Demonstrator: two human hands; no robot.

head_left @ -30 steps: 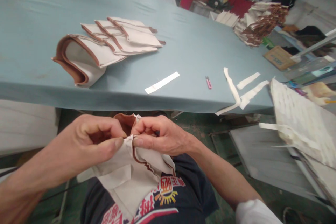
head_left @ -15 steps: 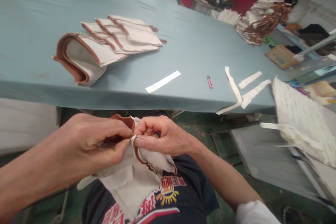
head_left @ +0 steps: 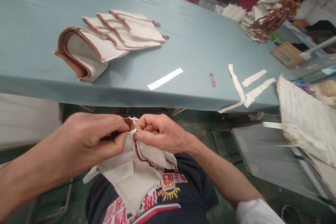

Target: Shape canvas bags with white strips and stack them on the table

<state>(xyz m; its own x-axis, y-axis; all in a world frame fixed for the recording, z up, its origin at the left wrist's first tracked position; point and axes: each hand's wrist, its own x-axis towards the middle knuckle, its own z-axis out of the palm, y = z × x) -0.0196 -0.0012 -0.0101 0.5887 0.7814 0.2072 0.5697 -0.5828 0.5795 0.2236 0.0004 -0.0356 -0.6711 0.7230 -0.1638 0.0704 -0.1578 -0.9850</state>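
Observation:
Over my lap hangs a cream fabric piece (head_left: 131,178) with brown-edged seams, apparently a sewn bag like those on the table. My left hand (head_left: 97,136) pinches its top edge, thumb and forefinger closed on the cloth. Right beside it, my right hand (head_left: 157,129) grips the same edge between thumb and curled fingers. The two sets of fingertips nearly meet at a seam, and the cloth between them is partly hidden. Brown lining shows just behind the fingertips. A dark printed apron (head_left: 168,196) lies under the fabric.
On the blue-green table (head_left: 199,42) lie overlapping cream bags with brown trim (head_left: 126,31), a white strip (head_left: 165,78), small pink thread snips (head_left: 212,79) and several cream strips (head_left: 237,84). A tall fabric stack (head_left: 270,17) stands far right. More cream fabric (head_left: 304,119) sits at right.
The view has shifted slightly, so the table items appear a little further right and higher. Both hands keep their pinch on the fabric edge, with only slight finger movement.

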